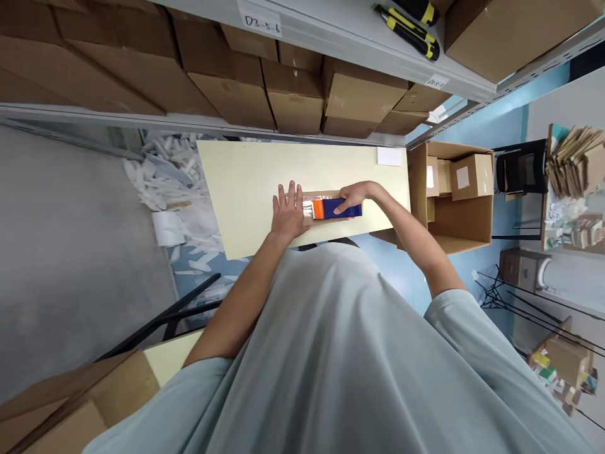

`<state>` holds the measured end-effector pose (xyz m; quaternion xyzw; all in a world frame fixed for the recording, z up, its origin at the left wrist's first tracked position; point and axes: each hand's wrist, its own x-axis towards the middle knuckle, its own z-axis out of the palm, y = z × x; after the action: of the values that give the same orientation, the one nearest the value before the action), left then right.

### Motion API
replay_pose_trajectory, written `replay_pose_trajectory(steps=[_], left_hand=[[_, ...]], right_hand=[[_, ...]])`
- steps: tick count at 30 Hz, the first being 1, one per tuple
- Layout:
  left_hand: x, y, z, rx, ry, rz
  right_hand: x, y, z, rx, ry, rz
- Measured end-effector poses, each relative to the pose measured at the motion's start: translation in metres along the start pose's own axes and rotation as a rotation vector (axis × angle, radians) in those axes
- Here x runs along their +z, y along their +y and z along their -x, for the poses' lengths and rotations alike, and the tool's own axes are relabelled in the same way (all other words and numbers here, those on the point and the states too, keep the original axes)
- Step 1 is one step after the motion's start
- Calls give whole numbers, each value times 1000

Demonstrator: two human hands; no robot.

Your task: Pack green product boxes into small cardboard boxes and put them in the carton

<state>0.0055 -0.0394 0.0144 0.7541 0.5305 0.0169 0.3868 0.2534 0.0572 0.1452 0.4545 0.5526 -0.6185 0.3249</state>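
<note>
On the pale yellow table (246,183) lies a small flat cardboard box (312,217). My left hand (288,214) rests flat on its left end, fingers stretched out. My right hand (354,197) is closed round the blue handle of a blue and orange tape dispenser (336,209) that lies along the top of the box. The dispenser's orange head points toward my left hand. A shiny strip shows on the box between the two hands.
A white label (389,156) lies at the table's far right corner. An open cardboard carton (456,202) with small boxes stands to the right. Shelves of brown boxes (293,94) run behind. White paper scraps (165,183) litter the floor at left. Yellow-black cutters (409,31) sit on the shelf.
</note>
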Motion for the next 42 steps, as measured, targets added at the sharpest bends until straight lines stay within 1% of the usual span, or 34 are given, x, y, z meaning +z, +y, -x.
replay_pose_trajectory(steps=[2, 5, 8, 10, 12, 15, 17, 19, 21, 24, 27, 31, 34, 39, 42], left_hand=[[1, 0, 0, -5, 1, -15], [-2, 1, -1, -37, -41, -88], [-5, 4, -4, -84, -83, -164], [-5, 4, -4, -95, -90, -191], [-5, 4, -5, -99, -89, -204], [-4, 4, -5, -107, -85, -212], [-4, 4, -6, -125, -87, -216], [-4, 5, -6, -145, -87, -220], [-4, 7, -6, -165, -86, -222], [-4, 10, -7, -193, -78, -214], [-3, 10, -7, -209, -70, -202], [-1, 8, -7, -199, -73, -216], [-2, 10, -4, -191, -75, -241], [-6, 15, -4, -176, -86, -275], [-6, 13, -6, -177, -70, -277]], right_hand=[[-3, 1, -4, -20, -31, 10], [-5, 8, -5, -99, -67, -24], [-7, 26, 3, -148, -89, -75], [-12, 48, 16, -124, -93, -78], [-20, 76, 33, -99, -100, -75], [-35, 121, 58, -101, -105, -101], [-42, 142, 66, -115, -81, -107], [-45, 153, 64, -115, -40, -66], [-44, 155, 55, -91, -4, 15], [-39, 150, 40, -35, 35, 156], [-34, 145, 33, 7, 70, 265], [-25, 139, 27, 52, 102, 333], [-11, 129, 19, 98, 144, 349], [24, 101, 3, 183, 340, 246], [45, 87, 1, 202, 494, 220]])
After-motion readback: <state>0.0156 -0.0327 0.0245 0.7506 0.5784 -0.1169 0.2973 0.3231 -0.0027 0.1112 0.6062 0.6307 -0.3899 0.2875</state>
